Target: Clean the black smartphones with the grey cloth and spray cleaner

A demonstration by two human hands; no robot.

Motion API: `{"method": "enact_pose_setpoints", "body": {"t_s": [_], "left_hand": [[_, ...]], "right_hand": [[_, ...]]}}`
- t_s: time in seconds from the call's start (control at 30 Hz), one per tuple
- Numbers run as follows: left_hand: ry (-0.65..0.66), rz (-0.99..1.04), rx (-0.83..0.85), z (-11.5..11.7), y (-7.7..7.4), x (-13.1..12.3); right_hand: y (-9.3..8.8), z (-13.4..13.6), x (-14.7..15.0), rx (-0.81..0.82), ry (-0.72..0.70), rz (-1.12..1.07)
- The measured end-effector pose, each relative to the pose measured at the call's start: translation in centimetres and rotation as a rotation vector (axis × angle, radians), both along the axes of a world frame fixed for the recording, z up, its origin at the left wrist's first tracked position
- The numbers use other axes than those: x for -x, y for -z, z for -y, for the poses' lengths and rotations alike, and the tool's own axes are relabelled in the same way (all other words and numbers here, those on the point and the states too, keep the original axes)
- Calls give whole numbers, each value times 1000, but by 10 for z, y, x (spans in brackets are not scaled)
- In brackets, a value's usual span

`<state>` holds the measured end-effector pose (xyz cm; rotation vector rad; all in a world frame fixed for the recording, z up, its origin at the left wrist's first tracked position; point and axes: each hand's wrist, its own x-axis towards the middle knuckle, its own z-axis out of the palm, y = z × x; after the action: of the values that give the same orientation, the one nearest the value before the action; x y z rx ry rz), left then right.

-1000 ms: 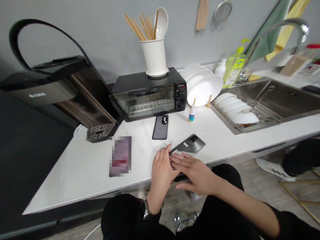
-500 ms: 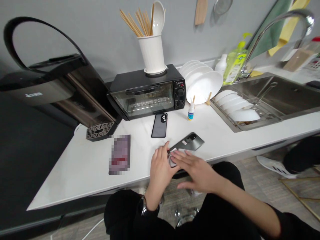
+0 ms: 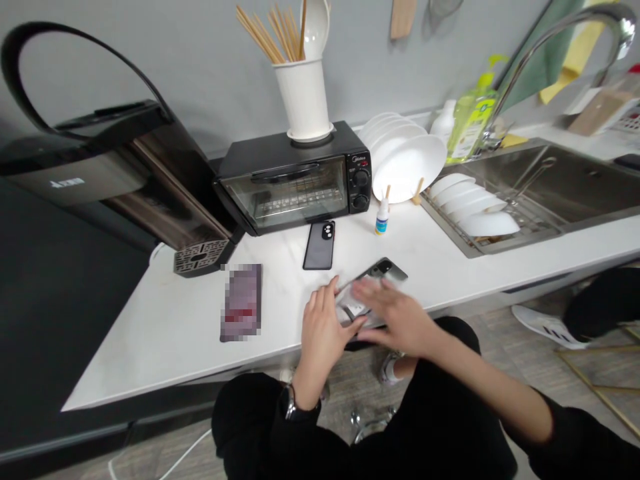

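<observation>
A grey phone [image 3: 393,269] lies back up at the counter's front edge, its camera block toward the far right. My left hand [image 3: 323,323] grips its near-left end, thumb along the front edge and fingers on the other side. Over the phone's back, my right hand [image 3: 400,319] presses a pale, thin wiping cloth [image 3: 356,291]; its fingertips are smeared by motion. Beyond the phone, a dark phone case [image 3: 319,247] rests flat on the counter. A small white bottle with a blue label [image 3: 381,220] stands upright farther right.
A pixelated purple packet [image 3: 243,303] lies left on the white counter [image 3: 165,333]. Behind are a black drinks machine [image 3: 170,167], a toaster oven [image 3: 295,190] carrying a chopstick holder [image 3: 303,97], and racked plates [image 3: 410,167]. At right is a sink [image 3: 575,193]; another person's shoe [image 3: 543,327] shows below.
My right hand has slid up and right along the phone's back with the cloth, uncovering a white label. My left hand keeps its grip. The view has shifted slightly.
</observation>
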<state>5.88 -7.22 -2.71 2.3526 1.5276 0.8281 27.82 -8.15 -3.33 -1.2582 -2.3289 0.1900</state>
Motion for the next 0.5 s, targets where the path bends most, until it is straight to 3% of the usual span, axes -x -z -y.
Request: {"method": "enact_pose_setpoints", "body": {"t_s": [0.07,0.1,0.2,0.33,0.43,0.5], "left_hand": [[-11,1,8,-1,-1,0],[-8,-3,10,-2,-2,0],[31,-22,-3,-3,-4,1],[63,-90,-56,-4,-10,4],[139,-208,-111,-8,-16,9],[219,-290,-157,-13,-20,13]], "right_hand": [[2,-1,-1,-44,200,-8],[3,-1,-1,-59,215,-9],[4,2,-4,-25,-52,5],[2,4,-11,-7,60,-39],[4,4,-13,60,-166,-51],[6,-1,-15,69,-222,-67]]}}
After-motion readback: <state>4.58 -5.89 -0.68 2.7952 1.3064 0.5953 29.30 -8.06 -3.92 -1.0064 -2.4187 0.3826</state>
